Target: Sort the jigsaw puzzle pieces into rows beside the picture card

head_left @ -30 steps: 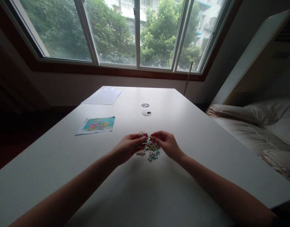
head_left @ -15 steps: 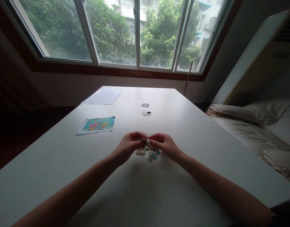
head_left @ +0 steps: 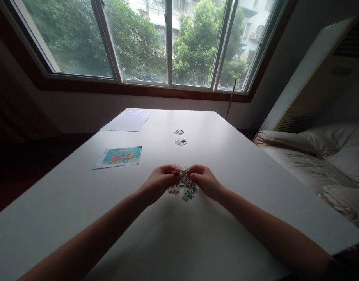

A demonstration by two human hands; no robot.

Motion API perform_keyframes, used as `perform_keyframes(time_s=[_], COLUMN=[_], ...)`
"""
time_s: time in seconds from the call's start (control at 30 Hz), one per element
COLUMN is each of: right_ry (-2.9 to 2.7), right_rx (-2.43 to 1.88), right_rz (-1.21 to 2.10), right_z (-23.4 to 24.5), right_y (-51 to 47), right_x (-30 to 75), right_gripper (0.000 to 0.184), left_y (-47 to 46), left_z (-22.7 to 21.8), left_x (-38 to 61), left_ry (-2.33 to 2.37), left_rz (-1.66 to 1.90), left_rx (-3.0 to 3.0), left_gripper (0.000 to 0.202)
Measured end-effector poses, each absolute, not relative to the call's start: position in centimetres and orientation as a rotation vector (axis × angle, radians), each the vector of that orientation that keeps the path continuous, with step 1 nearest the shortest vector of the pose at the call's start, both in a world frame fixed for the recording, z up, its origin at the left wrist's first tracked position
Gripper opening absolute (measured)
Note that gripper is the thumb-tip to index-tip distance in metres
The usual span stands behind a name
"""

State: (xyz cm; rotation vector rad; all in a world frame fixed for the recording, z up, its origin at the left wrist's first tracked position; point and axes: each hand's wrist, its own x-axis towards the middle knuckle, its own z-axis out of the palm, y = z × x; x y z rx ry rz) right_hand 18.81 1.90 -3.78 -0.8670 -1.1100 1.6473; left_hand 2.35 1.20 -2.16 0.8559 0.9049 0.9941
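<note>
My left hand (head_left: pixel 161 180) pinches a jigsaw puzzle piece (head_left: pixel 176 172) between thumb and fingers, just above a small heap of jigsaw pieces (head_left: pixel 185 188). Opposite it, my right hand (head_left: pixel 205 180) has thumb and fingertips drawn together at the heap's right side; whatever they hold is too small to make out. Some pieces in the heap show coloured print, others plain pale backs. The hands partly cover the heap. To the left lies a picture sheet (head_left: pixel 122 156) with cartoon figures on a blue-green ground.
Two round discs (head_left: pixel 181 141) lie on the white table (head_left: pixel 240 175) beyond the heap. A white paper sheet (head_left: pixel 127 121) lies at the far left corner. A pale sofa (head_left: pixel 302 156) stands to the right, and a window (head_left: pixel 167 47) is behind the table.
My hands have drawn slightly apart, the right one shifting a little away from the piece in the left. The camera view has tilted slightly.
</note>
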Motion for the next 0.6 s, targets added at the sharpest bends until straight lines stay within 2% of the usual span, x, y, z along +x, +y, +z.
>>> perform_keyframes(time_s=[0.13, 0.23, 0.3, 0.4, 0.5, 0.6], right_ry=[-0.944, -1.049, -1.359, -1.891, -2.114, -2.159], right_rx=[-0.862, -0.956, -1.043, -1.109, -1.117, -1.217], right_rz=[1.83, 1.859, 1.647, 1.02, 0.472, 0.267], right_z=[-2.9, -2.9, -3.1, -3.6, -4.3, -5.2], right_y=[2.0, 1.9, 1.6, 0.6, -0.5, -0.5], right_x=[19.0, 20.0, 20.8, 21.9, 22.8, 25.4], right_gripper=[0.012, 0.013, 0.01, 0.01, 0.017, 0.022], left_y=[1.3, 1.4, 1.5, 1.4, 1.2, 1.3], left_z=[-1.8, -1.3, -1.2, -1.4, -2.2, -3.0], left_x=[2.2, 1.9, 1.5, 1.1, 1.1, 1.4], left_ry=[0.875, 1.0, 1.11, 1.117, 1.212, 1.404], left_rz=[1.019, 1.004, 0.958, 0.837, 0.756, 0.595], left_rx=[0.854, 1.189, 1.578, 2.145, 2.432, 2.446], left_gripper=[0.017, 0.011, 0.01, 0.02, 0.027, 0.055])
